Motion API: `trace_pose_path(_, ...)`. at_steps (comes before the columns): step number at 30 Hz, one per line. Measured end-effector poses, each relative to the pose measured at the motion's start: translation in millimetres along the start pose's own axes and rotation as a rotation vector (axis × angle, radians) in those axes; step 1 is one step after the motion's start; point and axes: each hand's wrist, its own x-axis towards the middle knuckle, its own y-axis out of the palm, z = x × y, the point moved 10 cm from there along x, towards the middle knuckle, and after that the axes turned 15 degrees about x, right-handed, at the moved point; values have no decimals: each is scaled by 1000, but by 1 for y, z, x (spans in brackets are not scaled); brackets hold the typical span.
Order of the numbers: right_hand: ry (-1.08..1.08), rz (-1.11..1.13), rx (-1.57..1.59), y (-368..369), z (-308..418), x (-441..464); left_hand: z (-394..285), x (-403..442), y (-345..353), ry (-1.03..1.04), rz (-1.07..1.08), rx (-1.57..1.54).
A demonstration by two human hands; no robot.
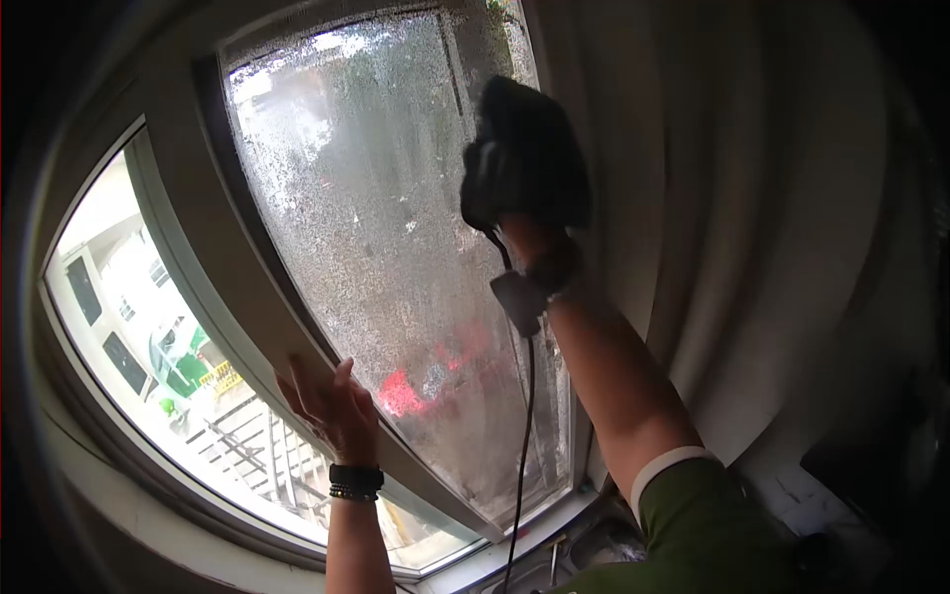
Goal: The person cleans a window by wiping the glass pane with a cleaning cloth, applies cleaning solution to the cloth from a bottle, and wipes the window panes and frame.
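My right hand (512,238) is raised to the upper right of the wet, misted window pane (366,208). It is wrapped in or closed round a dark cloth-like pad (529,148), which lies against the right side of the glass; most of its fingers are hidden. A black cord with a small dark box (517,302) hangs below that wrist. My left hand (334,404), with dark bracelets at the wrist, is at the window frame (247,267) on the lower left. Its fingers are spread and appear to rest on the frame.
At the left, a gap or clear pane (188,346) shows buildings and railings outside. Pale curtain-like folds (732,198) hang on the right. A sink (599,549) with a tap lies below the window, and the cord (524,445) runs down in front of the glass.
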Motion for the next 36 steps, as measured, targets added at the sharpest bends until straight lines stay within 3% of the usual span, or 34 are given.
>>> trace_pose_path(6, 13, 105, -45, 30, 10, 44, 2, -2, 1, -44, 2, -35)
trace_pose_path(14, 181, 358, -58, 1, 36, -33, 6, -5, 2, -57, 22, -14)
trace_pose_path(19, -83, 231, -118, -12, 32, -15, 8, -9, 11, -49, 14, -46)
trace_pose_path(27, -66, 81, -190, 4, 3, 97, 7, -4, 3, -86, 17, -89)
trace_pose_path(30, -58, 70, -183, 19, 3, 108, 14, -9, 12, -156, 104, -174)
trace_pose_path(36, -77, 85, -93, 61, 32, 117, 6, -5, 5, -83, 73, -80)
